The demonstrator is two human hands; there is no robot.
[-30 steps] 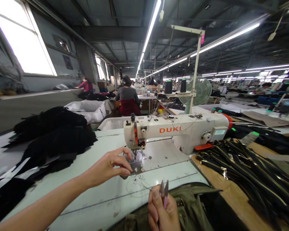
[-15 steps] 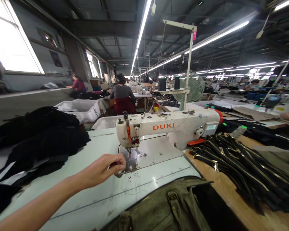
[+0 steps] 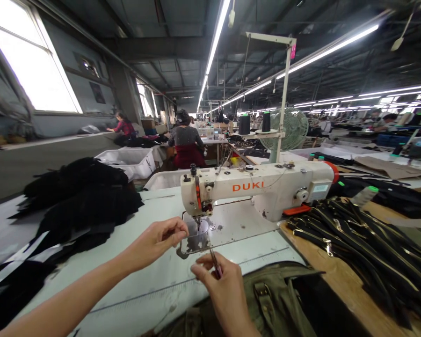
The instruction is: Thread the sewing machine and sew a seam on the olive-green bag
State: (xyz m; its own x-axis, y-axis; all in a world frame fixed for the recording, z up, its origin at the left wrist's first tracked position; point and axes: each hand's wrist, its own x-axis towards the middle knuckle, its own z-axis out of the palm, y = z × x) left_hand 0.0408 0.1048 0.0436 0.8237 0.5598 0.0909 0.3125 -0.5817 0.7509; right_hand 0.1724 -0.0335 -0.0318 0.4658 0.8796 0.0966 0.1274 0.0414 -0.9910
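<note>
A white DUKI sewing machine (image 3: 259,187) stands on the pale table (image 3: 150,281). My left hand (image 3: 157,241) is pinched shut just left of the needle plate (image 3: 199,234), on something too fine to make out. My right hand (image 3: 221,285) is closed on small thread snips (image 3: 214,262), their tips pointing up toward the plate. An olive green garment (image 3: 266,304) lies at the table's front edge under my right wrist.
A heap of black fabric (image 3: 80,201) lies on the left. Black zippers with gold teeth (image 3: 365,252) are piled on a wooden board at the right. White bins (image 3: 126,161), a fan (image 3: 294,131), thread cones and seated workers fill the background.
My right hand, out of view half a second ago, has come back up with the snips, closer to the needle plate. My left hand stays pinched beside the plate.
</note>
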